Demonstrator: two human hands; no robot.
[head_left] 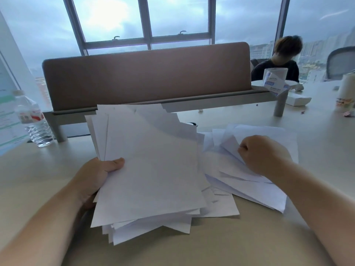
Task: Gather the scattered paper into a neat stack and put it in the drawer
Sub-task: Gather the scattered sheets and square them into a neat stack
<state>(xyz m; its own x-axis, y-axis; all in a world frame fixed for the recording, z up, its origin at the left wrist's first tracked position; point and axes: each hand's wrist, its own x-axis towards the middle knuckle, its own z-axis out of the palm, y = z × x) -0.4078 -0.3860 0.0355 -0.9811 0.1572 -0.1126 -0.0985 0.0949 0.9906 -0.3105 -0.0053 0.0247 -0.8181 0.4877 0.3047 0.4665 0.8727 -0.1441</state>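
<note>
Paper stack [153,169] in left hand [94,179] — loose sheets [269,181] under right hand [263,154]

On the counter [57,169] a clear water bottle [33,120] stands far left, a brown divider panel [146,73] runs across the far middle, and a person in black [276,68] sits far right behind a tissue pack [274,81].

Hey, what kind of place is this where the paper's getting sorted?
Most likely a shared office high up in a building. A padded desk divider splits a long desk, another person works on the far side, and large windows overlook city buildings.
</note>
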